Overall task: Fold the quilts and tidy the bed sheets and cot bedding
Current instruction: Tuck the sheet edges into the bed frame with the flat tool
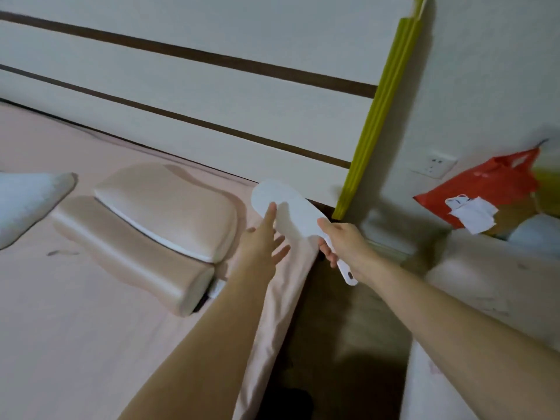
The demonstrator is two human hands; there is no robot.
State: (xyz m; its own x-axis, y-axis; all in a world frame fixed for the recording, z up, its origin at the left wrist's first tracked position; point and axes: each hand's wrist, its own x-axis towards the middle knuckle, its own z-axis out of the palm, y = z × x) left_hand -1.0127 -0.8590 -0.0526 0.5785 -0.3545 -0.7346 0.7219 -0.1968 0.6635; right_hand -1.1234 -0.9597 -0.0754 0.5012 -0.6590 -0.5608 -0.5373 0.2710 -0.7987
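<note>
white plastic paddle brush (285,204) gripped by its handle in the right hand (342,244), fingers curled round it, flat head tilted up over the bed's corner; left hand (266,237) spread with straight fingers, tips touching the head's underside. pink bed sheet (91,313) smooth and flat, its edge dropping into a dark, narrow gap (327,328) beside the cot bedding (485,283). contoured pink pillow (151,231) near the headboard (212,101), open sheet in front.
</note>
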